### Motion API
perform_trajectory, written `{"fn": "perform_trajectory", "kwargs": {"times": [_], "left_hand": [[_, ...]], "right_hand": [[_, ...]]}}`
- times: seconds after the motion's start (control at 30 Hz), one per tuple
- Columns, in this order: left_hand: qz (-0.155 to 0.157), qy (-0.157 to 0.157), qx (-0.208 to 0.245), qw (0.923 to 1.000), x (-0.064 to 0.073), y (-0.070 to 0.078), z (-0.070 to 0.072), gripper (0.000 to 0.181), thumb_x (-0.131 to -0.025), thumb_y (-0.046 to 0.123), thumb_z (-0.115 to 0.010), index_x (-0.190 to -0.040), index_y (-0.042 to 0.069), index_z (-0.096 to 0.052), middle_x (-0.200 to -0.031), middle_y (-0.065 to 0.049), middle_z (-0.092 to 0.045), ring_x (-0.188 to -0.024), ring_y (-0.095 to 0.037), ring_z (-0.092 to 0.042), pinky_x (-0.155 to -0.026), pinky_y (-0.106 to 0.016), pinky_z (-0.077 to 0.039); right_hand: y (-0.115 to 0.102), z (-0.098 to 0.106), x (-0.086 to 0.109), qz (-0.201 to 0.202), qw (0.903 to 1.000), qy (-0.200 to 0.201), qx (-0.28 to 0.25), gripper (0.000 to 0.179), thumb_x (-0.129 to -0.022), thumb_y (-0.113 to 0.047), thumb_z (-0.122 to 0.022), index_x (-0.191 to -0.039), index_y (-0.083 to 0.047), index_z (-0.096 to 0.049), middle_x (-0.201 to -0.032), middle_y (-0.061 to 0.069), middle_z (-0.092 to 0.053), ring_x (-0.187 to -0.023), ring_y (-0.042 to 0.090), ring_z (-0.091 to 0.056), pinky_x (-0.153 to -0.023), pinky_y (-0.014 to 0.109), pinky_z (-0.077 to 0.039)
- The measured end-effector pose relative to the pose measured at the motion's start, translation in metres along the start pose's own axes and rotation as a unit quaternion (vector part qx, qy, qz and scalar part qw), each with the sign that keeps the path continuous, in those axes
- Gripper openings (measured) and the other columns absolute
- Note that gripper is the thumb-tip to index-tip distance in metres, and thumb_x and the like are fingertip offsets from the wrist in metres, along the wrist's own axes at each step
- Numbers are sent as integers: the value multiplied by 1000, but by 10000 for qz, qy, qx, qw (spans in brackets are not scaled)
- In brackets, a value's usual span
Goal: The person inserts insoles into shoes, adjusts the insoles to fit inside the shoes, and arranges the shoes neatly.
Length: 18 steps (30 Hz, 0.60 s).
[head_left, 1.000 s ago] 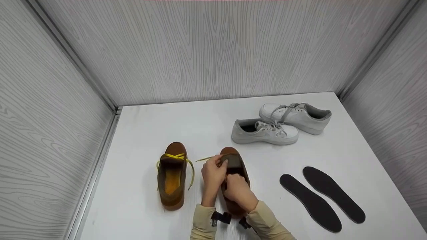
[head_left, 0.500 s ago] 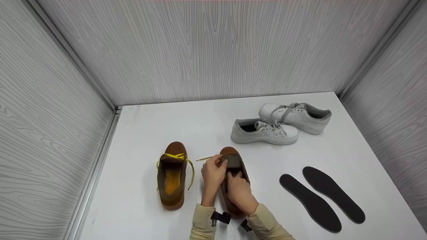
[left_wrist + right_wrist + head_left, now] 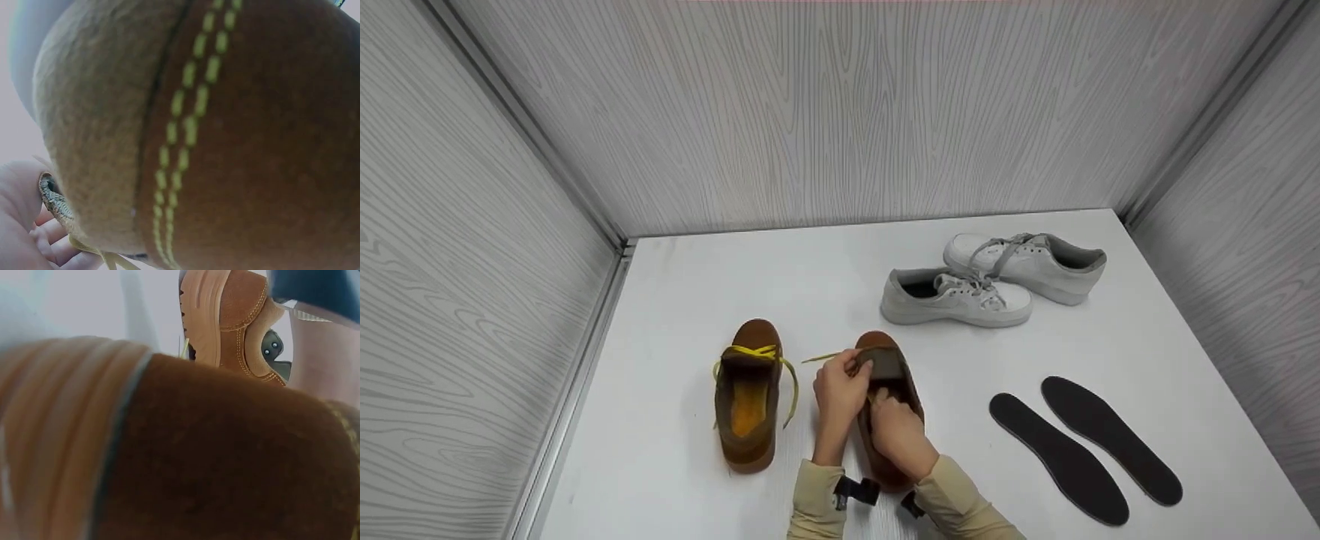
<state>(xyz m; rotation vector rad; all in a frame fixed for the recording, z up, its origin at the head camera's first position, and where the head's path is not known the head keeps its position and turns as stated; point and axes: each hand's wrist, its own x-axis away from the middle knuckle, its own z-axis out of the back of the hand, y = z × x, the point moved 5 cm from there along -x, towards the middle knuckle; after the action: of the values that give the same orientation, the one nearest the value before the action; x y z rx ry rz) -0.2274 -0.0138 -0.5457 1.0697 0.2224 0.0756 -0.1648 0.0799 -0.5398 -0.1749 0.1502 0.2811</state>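
Note:
A brown shoe [image 3: 876,340] stands upright on the table, toe pointing away. My left hand [image 3: 841,386] pinches the shoe's olive tongue [image 3: 888,366] between thumb and fingers at its left edge. Inside the opening, just behind the tongue, my right hand [image 3: 898,431] reaches in; its fingertips are hidden, so I cannot tell whether they hold anything. The left wrist view is filled by the heel [image 3: 270,140] with double yellow stitching, thumb and fingers beyond it. The right wrist view shows brown suede [image 3: 225,455] and a ridged tan sole [image 3: 62,416] close up.
Left of the hands stands the matching brown shoe [image 3: 757,450] with yellow laces and a yellow-orange inside. Two black insoles [image 3: 1061,457] lie flat at the right. A pair of white sneakers [image 3: 960,304] sits at the back right. Grey wood-grain panels [image 3: 840,112] enclose the table.
My right hand has shifted slightly within the shoe opening; its fingers first spread forward, then drew closer together. My left hand keeps its hold on the tongue, and the shoe stays in place.

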Motion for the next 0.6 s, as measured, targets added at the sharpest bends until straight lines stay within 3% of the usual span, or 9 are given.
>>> {"fn": "perform_trajectory", "kwargs": {"times": [0.13, 0.23, 0.3, 0.37, 0.5, 0.6], "left_hand": [[67, -34, -43, 10000, 0, 0, -1, 16, -86, 18, -75, -100, 13, -78, -90, 1, -76, -86, -18, -70, -82, -43, -51], [131, -10, -53, 9999, 0, -1, 0, 17, -85, 18, -76, -101, 12, -78, -91, 1, -76, -87, -18, -71, -83, -43, -51], [155, 4, -47, 9999, 0, -1, 0, 17, -85, 18, -76, -101, 12, -78, -91, 0, -76, -87, -18, -71, -84, -44, -51], [167, 9, -33, 9999, 0, -1, 0, 17, -85, 18, -76, -101, 12, -78, -91, 0, -76, -88, -19, -71, -85, -44, -51], [180, -3, -33, 9998, 0, -1, -1, 16, -85, 18, -76, -101, 13, -78, -92, 0, -76, -89, -19, -71, -85, -44, -51], [146, -13, -34, 9999, -1, -1, -2, 16, -86, 19, -76, -101, 13, -78, -93, -1, -76, -91, -21, -70, -86, -45, -50]], "right_hand": [[0, -1, 0, 269, 9985, -465, 128, 29, -93, -10, -61, -116, 8, -60, -68, 15, -58, -53, 30, -59, -46, 39, -51], [1, -3, 0, 374, 9952, -908, 6, 29, -95, -10, -59, -120, 5, -60, -83, 20, -61, -63, 34, -61, -52, 43, -53], [1, -3, -1, 425, 9940, -998, -101, 29, -94, -8, -60, -120, 5, -61, -95, 25, -60, -73, 40, -62, -58, 47, -54], [1, -2, -1, 585, 9936, -969, -42, 28, -92, -7, -62, -117, 7, -63, -105, 29, -58, -82, 43, -62, -66, 50, -55], [0, -1, -1, 938, 9913, -906, 172, 19, -88, -4, -64, -98, 12, -68, -107, 32, -58, -89, 45, -60, -79, 53, -52], [2, -2, -2, 864, 9918, -936, -70, 14, -85, -1, -65, -88, 12, -68, -105, 32, -58, -85, 43, -60, -77, 51, -52]]}}
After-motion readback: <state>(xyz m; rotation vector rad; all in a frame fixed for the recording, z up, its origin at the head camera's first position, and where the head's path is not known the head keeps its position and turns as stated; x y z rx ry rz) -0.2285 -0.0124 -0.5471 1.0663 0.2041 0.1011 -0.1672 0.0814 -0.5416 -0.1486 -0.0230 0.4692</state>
